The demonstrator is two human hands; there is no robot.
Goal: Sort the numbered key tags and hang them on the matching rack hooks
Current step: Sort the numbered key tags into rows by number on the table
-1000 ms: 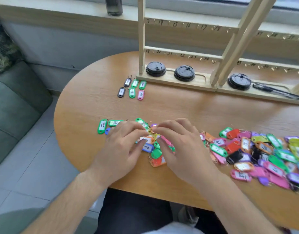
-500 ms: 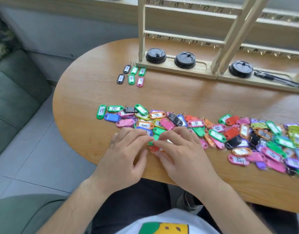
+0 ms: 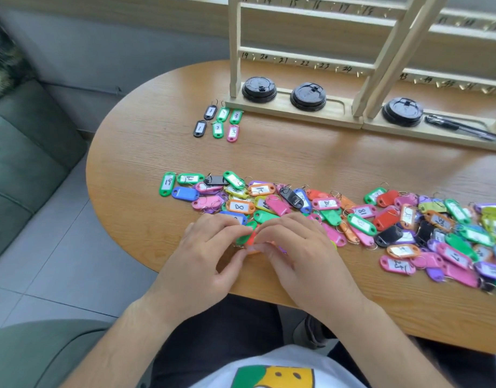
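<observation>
Oval wooden table [image 3: 146,175]: wood-grain top, lying under the left hand [image 3: 202,261] and the right hand [image 3: 305,256]; its rounded end is out past the left hand.

Three black cup lids, lying flat, well beyond the hands: first lid [image 3: 259,89] straight ahead of them, second lid [image 3: 308,96] near it on the right, third lid [image 3: 402,112] further out on the right hand's side.

Black pen [image 3: 459,127]: just beside the third lid, on its outer side.

Grey-green sofa [image 3: 20,152]: well off to the left hand's side, with a dark patterned cushion [image 3: 3,60] at its far end.

Pale tiled floor [image 3: 73,261]: between sofa and table.

Nearer than the wrists: dark trousers [image 3: 227,331] and a white T-shirt [image 3: 275,371] with a green-and-yellow print.

Grey-green upholstery [image 3: 39,354]: nearest, on the left.
</observation>
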